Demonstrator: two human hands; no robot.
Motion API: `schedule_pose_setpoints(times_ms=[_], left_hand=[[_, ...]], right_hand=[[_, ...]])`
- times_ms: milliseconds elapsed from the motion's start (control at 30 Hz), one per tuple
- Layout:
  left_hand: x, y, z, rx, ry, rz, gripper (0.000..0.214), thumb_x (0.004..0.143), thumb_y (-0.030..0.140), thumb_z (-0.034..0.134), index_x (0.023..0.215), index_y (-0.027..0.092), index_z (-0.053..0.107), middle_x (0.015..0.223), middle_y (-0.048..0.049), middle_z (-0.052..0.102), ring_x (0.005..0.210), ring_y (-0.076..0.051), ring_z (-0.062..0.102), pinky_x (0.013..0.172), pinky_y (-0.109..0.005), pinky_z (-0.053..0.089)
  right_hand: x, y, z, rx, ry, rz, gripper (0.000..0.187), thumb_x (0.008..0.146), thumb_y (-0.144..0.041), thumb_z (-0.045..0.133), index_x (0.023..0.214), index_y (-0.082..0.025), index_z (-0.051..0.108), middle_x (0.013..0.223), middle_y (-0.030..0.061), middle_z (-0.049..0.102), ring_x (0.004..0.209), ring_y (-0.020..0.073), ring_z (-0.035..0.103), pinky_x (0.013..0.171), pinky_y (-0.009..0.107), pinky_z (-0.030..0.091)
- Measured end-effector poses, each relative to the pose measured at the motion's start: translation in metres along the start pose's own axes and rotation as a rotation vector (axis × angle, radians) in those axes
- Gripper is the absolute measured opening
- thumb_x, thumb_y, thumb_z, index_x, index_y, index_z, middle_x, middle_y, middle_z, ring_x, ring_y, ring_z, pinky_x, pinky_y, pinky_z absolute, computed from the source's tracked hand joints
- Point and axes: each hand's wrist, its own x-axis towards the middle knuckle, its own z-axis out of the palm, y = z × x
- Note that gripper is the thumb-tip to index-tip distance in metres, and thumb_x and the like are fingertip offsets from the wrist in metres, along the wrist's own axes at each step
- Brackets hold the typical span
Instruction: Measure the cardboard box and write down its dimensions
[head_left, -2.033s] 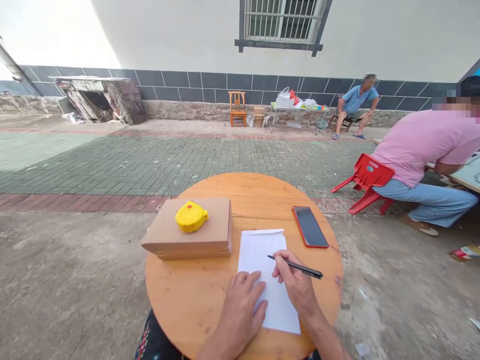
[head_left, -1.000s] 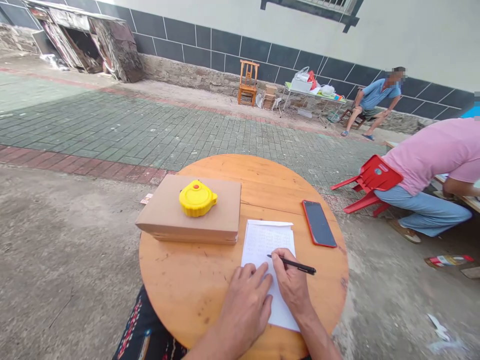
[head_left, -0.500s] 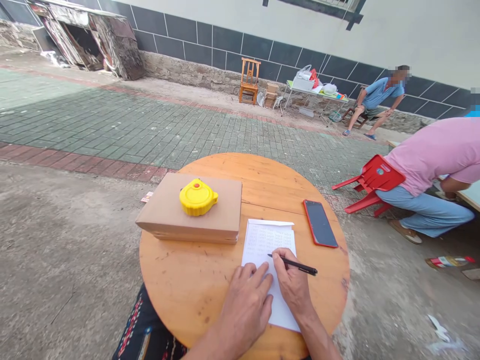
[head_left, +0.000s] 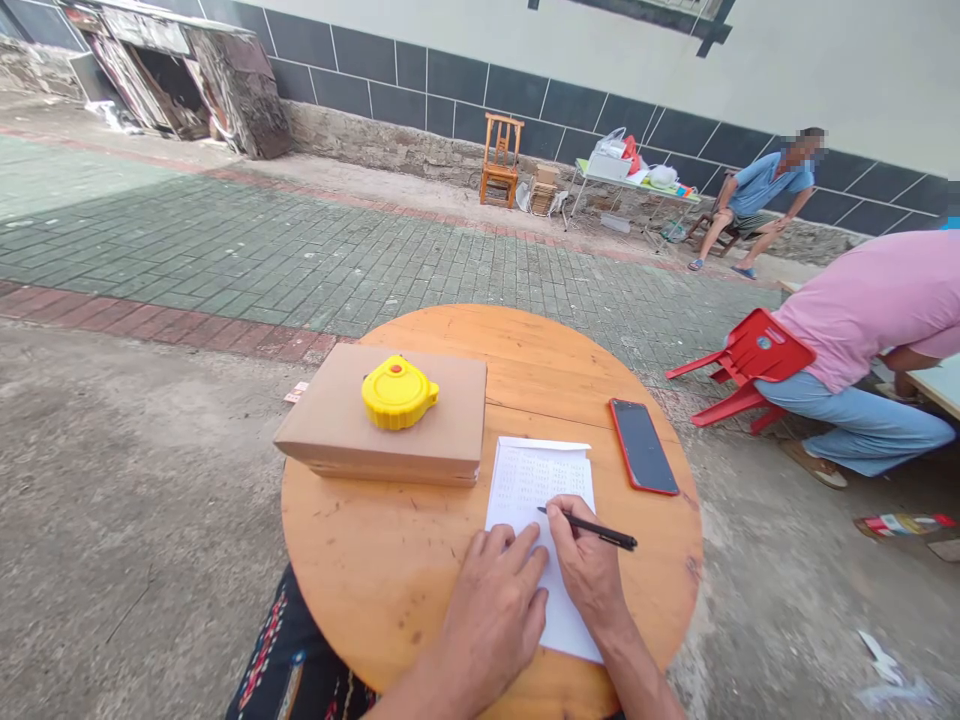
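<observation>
A white notepad (head_left: 574, 630) lies on the round wooden table (head_left: 375, 570), its upper part covered with rows of small handwriting. My right hand (head_left: 589, 570) is closed around a black pen (head_left: 600, 530), whose tip meets the page below the written rows. Flat across the left edge of the paper rests my left hand (head_left: 499, 595), fingers stretched out and holding nothing. Left of the notepad is a brown cardboard box (head_left: 397, 465) with a yellow tape measure (head_left: 399, 392) on top. A phone (head_left: 643, 446) in a red case lies to the right of the paper.
A person in a pink shirt (head_left: 885, 290) sits on a red plastic chair (head_left: 766, 345) at the right. Farther back are a wooden chair (head_left: 500, 160), a folding table (head_left: 600, 176) with bags, and a seated person in blue (head_left: 765, 190). A bottle (head_left: 904, 525) lies on the ground.
The view has shifted very slightly. Both hands keep nearly the same place on the paper, with the pen still in my right hand.
</observation>
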Motion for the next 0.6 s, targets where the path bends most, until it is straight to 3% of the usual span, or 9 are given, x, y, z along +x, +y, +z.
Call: schedule_pose_setpoints(times_ms=[600], left_hand=[[-0.0003, 0.0004, 0.0005, 0.014, 0.004, -0.002, 0.020, 0.088, 0.020, 0.053, 0.107, 0.023, 0.056, 0.137, 0.0017, 0.052, 0.103, -0.024, 0.046, 0.092, -0.045, 0.043]], right_hand=[[-0.0005, -0.0001, -0.0013, -0.037, -0.016, -0.004, 0.026, 0.093, -0.039, 0.046, 0.079, -0.021, 0.059, 0.071, -0.0005, 0.060, 0.067, 0.0158, 0.057, 0.067, 0.026, 0.046]])
